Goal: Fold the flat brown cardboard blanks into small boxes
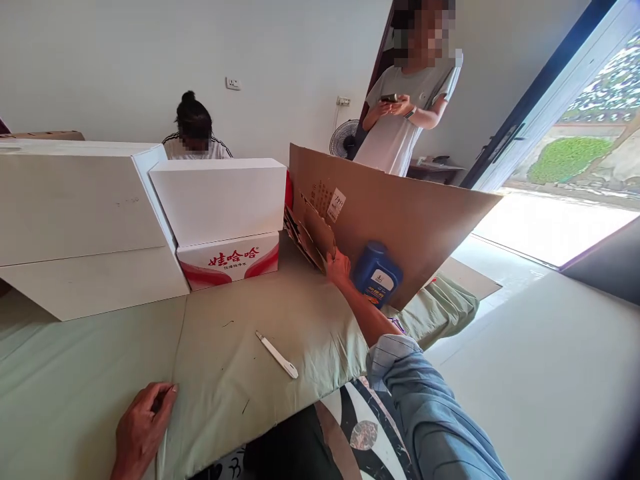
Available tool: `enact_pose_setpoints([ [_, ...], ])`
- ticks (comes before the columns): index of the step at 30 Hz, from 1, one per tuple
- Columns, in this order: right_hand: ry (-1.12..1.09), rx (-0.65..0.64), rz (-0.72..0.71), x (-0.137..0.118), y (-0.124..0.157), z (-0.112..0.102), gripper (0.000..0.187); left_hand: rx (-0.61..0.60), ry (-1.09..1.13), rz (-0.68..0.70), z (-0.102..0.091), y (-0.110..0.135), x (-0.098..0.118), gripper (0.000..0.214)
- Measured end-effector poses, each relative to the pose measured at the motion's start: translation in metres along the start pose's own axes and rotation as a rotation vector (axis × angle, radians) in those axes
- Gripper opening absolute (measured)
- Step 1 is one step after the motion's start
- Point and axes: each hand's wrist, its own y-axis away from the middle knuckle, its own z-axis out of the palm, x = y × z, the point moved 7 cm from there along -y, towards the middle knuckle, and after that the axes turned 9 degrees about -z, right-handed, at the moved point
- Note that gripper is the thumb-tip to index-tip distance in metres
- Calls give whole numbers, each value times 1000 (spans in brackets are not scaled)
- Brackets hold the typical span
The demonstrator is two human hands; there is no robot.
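My right hand (339,265) reaches forward with its fingers closed on the edge of a small piece of cardboard (319,230), one of several folded pieces leaning together. Behind them stands a large brown cardboard sheet (400,207) with a white label. A blue plastic bottle (377,273) leans against that sheet, just right of my right hand. My left hand (147,423) rests on the green tablecloth (220,373) at the near left, its fingers curled in with nothing visible in them. Between my hands lies a white utility knife (277,355), touched by neither.
Large white boxes (80,207) stand at the left, beside a smaller white box (220,200) on top of a red-and-white carton (230,263). One person (194,127) sits behind the boxes; another person (407,107) stands holding a phone. An open doorway is at the right.
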Motion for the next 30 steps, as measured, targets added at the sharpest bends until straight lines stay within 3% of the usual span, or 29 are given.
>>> enact_pose_setpoints([
  [6,-29,-79,-71,12,-17,48,35,-16,7,-59,3,-2,-17,42],
  [12,-82,-165,-146,19,-19,71,61,-20,-38,-87,3,-4,-24,39],
  [22,-63,-222,-81,36,-10,59,47,25,12,22,3,-1,-1,42],
  [30,16,-175,-78,27,8,42,48,67,13,64,0,0,14,41],
])
